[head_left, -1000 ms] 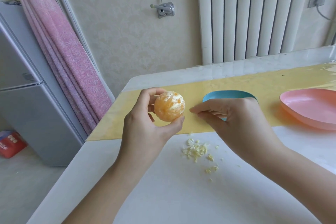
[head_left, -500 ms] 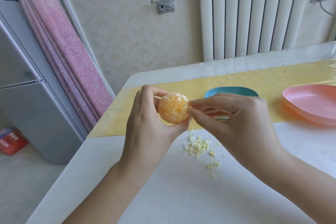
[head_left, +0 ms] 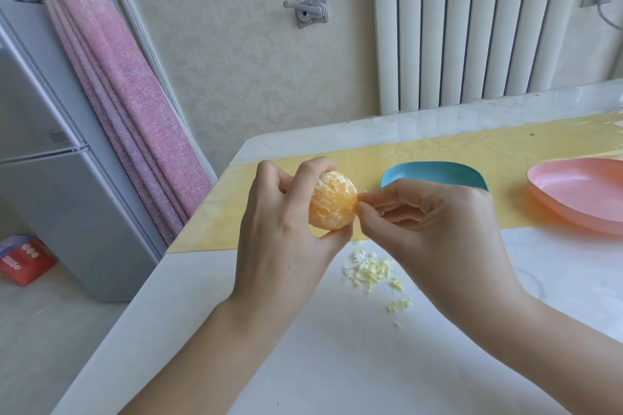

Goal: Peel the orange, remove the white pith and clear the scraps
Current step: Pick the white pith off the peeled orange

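Note:
The peeled orange (head_left: 332,200) is held above the table, pale pith streaks still on its flesh. My left hand (head_left: 283,232) grips it from the left, thumb under it and fingers curled over the top. My right hand (head_left: 435,229) has its thumb and forefinger pinched together at the orange's right side, on a bit of white pith. A small heap of pith scraps (head_left: 369,269) lies on the white table below the hands, with a few crumbs (head_left: 399,306) trailing nearer to me.
A blue dish (head_left: 435,173) and a pink dish (head_left: 580,194) stand on the yellow mat (head_left: 438,152) behind my hands. The white table (head_left: 337,364) ends at its left edge, beyond which are a fridge (head_left: 50,178) and pink curtain (head_left: 118,84).
My right hand moved left from over the blue dish to the orange's right side and pinches at it. My left hand turned the orange slightly.

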{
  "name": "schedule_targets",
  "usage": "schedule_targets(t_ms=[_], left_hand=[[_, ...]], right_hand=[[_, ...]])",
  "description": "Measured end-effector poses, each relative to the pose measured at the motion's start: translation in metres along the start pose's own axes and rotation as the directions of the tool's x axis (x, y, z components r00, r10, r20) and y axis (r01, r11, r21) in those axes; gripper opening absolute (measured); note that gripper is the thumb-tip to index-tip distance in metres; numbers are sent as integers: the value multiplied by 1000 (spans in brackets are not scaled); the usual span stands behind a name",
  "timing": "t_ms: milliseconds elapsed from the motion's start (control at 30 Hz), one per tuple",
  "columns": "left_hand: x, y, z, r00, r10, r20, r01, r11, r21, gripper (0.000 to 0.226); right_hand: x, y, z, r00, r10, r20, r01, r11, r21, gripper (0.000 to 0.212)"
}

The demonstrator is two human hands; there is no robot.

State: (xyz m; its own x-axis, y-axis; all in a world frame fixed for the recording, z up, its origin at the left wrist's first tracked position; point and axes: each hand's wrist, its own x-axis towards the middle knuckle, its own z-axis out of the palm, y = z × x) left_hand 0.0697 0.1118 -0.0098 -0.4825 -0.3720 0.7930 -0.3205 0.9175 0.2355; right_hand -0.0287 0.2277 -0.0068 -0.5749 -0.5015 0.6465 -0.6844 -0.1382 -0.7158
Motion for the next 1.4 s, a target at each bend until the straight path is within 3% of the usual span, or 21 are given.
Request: schedule_targets(t_ms=[200,333,500,767,1100,1400], left_hand=[[0,2,2,1000,-17,-11,17,997,-73,59],[0,3,0,998,-61,-13,57,983,-172,54],[3,1,-4,996,-79,-38,72,986,-150,53],[2,1,-3,998,-4,-56,3,999,-32,61],[-1,8,-1,999,16,-51,-20,997,-76,65],[-3,13,-3,999,-41,-33,31,962,-271,57]], right_hand=[[3,-2,-2,1000,22,14,-22,999,26,15],[6,-1,-7,994,61,86,-75,982,173,10],[5,-3,-6,988,63,138,-94,968,231,14],[4,-5,-5,989,91,118,-113,976,188,13],[7,-4,-6,999,15,28,-15,1000,-7,12],[15,-1,-14,992,110,63,-123,960,250,10]])
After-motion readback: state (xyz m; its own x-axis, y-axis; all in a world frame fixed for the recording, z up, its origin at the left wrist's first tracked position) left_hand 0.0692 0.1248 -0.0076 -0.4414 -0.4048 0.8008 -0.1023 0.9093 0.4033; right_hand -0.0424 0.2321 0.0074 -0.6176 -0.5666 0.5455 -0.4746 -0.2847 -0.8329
